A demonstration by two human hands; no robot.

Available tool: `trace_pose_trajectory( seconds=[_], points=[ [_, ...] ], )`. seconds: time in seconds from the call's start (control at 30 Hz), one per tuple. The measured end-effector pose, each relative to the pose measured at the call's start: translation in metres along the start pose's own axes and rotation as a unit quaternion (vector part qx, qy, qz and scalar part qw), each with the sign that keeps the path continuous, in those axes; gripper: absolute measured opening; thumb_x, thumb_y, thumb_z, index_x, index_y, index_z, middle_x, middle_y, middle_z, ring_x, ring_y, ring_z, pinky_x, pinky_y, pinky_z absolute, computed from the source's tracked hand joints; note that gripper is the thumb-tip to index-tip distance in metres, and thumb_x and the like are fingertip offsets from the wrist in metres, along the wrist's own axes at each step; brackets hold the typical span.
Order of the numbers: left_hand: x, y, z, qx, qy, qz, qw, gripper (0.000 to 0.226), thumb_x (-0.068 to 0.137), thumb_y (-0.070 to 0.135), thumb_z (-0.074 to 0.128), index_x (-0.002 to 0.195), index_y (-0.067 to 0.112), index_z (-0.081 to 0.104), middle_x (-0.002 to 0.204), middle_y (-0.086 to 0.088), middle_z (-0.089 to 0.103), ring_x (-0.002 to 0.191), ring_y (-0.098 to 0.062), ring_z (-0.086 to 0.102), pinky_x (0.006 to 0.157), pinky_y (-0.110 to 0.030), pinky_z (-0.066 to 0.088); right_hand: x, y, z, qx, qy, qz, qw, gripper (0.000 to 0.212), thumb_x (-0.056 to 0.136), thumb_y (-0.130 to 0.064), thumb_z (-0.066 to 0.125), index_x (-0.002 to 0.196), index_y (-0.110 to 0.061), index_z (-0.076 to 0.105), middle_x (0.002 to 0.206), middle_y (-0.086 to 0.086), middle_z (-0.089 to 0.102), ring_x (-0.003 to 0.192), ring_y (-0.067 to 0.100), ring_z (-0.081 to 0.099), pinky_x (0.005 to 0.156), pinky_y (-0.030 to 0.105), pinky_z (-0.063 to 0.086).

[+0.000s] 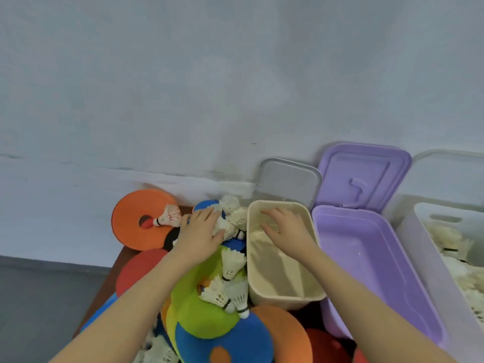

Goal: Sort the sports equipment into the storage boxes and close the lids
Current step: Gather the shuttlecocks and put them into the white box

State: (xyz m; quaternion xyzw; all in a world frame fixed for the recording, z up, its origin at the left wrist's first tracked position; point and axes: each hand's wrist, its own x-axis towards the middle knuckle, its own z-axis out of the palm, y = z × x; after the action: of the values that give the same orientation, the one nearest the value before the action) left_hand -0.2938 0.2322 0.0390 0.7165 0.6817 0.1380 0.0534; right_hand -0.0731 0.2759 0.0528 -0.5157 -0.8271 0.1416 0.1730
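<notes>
A heap of coloured foam discs covers the table: an orange disc, a green disc and a blue disc. White shuttlecocks lie scattered over them. My left hand rests flat on shuttlecocks at the far end of the heap, fingers straight. My right hand reaches into the beige box, fingers relaxed and holding nothing I can see. To the right stand an open purple box and a white box holding several shuttlecocks.
A grey lid and a purple lid lean against the pale wall behind the boxes. A clear lid stands behind the white box. The table's left edge drops to a dark floor.
</notes>
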Motion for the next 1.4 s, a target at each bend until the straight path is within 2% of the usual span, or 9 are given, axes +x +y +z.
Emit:
trace_pose_trajectory(
  seconds=[0.3, 0.43, 0.57, 0.73, 0.93, 1.03, 1.17, 1.3, 1.4],
  points=[
    [0.036, -0.064, 0.033, -0.004, -0.075, 0.024, 0.997, 0.066, 0.091, 0.05, 0.045, 0.147, 0.027, 0.019, 0.153, 0.007, 0.02, 0.138, -0.015, 0.016, 0.106, -0.039, 0.011, 0.059, -0.033, 0.063, -0.077, -0.062, 0.008, 0.995, 0.035, 0.093, -0.041, 0.046, 0.126, -0.033, 0.051, 0.129, -0.012, 0.051, 0.12, 0.014, 0.041, 0.094, 0.033, 0.016],
    [0.048, -0.069, 0.05, -0.002, -0.091, 0.038, 0.995, 0.082, 0.084, 0.062, 0.049, 0.148, 0.021, 0.018, 0.142, 0.003, 0.035, 0.13, -0.019, 0.029, 0.101, -0.036, 0.018, 0.077, -0.033, 0.08, -0.116, -0.06, 0.007, 0.991, 0.034, 0.094, -0.038, 0.044, 0.127, -0.033, 0.049, 0.129, -0.013, 0.05, 0.122, 0.015, 0.038, 0.095, 0.035, 0.012],
    [0.054, -0.078, 0.059, -0.02, -0.038, 0.049, 0.998, 0.078, 0.082, 0.062, 0.052, 0.143, 0.017, 0.033, 0.124, 0.0, 0.048, 0.117, -0.022, 0.041, 0.096, -0.033, 0.019, 0.103, -0.031, 0.086, -0.13, -0.043, 0.023, 0.99, 0.036, 0.095, -0.037, 0.042, 0.129, -0.031, 0.048, 0.129, -0.011, 0.051, 0.121, 0.015, 0.039, 0.095, 0.036, 0.01],
    [0.062, -0.086, 0.055, -0.111, 0.072, -0.031, 0.991, 0.077, 0.076, 0.067, 0.033, 0.132, 0.018, 0.049, 0.11, 0.001, 0.055, 0.107, -0.019, 0.048, 0.088, -0.025, 0.015, 0.14, -0.028, 0.096, -0.155, -0.061, 0.045, 0.985, 0.037, 0.093, -0.037, 0.046, 0.128, -0.029, 0.048, 0.128, -0.006, 0.053, 0.12, 0.019, 0.041, 0.098, 0.039, 0.011],
    [0.067, -0.087, 0.05, -0.123, 0.092, -0.081, 0.985, 0.074, 0.078, 0.064, 0.03, 0.135, 0.019, 0.045, 0.113, 0.002, 0.051, 0.112, -0.018, 0.042, 0.09, -0.024, 0.012, 0.151, -0.031, 0.103, -0.227, -0.102, 0.057, 0.967, 0.021, 0.088, -0.016, 0.044, 0.095, -0.02, 0.063, 0.098, 0.0, 0.065, 0.108, 0.025, 0.048, 0.104, 0.047, 0.012],
    [0.063, -0.084, 0.048, -0.131, 0.096, -0.082, 0.983, 0.076, 0.077, 0.065, 0.027, 0.136, 0.019, 0.044, 0.11, 0.003, 0.05, 0.11, -0.017, 0.043, 0.084, -0.02, 0.01, 0.146, -0.03, 0.099, -0.199, -0.062, 0.059, 0.976, 0.023, 0.089, -0.015, 0.043, 0.09, -0.022, 0.065, 0.092, -0.003, 0.065, 0.103, 0.022, 0.05, 0.101, 0.042, 0.011],
    [0.056, -0.079, 0.038, -0.146, 0.128, -0.067, 0.979, 0.073, 0.08, 0.063, 0.03, 0.135, 0.018, 0.044, 0.11, 0.003, 0.051, 0.108, -0.015, 0.04, 0.088, -0.021, 0.012, 0.13, -0.031, 0.084, -0.117, 0.059, 0.054, 0.99, 0.018, 0.09, -0.019, 0.051, 0.087, -0.023, 0.067, 0.088, -0.008, 0.065, 0.096, 0.017, 0.053, 0.089, 0.033, 0.012],
    [0.049, -0.067, 0.018, -0.139, 0.168, -0.052, 0.974, 0.068, 0.082, 0.059, 0.036, 0.134, 0.015, 0.046, 0.11, 0.0, 0.053, 0.105, -0.017, 0.042, 0.088, -0.028, 0.02, 0.105, -0.032, 0.057, -0.043, 0.193, 0.028, 0.98, 0.008, 0.084, -0.017, 0.064, 0.079, -0.022, 0.067, 0.081, -0.01, 0.065, 0.085, 0.017, 0.059, 0.085, 0.029, 0.014],
    [0.047, -0.045, -0.003, -0.128, 0.175, -0.028, 0.976, 0.07, 0.081, 0.059, 0.035, 0.133, 0.014, 0.046, 0.11, -0.003, 0.053, 0.104, -0.021, 0.047, 0.084, -0.027, 0.02, 0.079, -0.031, 0.031, -0.011, 0.247, 0.009, 0.969, 0.007, 0.083, -0.018, 0.065, 0.079, -0.024, 0.066, 0.081, -0.012, 0.065, 0.081, 0.013, 0.058, 0.082, 0.025, 0.014]
  ],
)
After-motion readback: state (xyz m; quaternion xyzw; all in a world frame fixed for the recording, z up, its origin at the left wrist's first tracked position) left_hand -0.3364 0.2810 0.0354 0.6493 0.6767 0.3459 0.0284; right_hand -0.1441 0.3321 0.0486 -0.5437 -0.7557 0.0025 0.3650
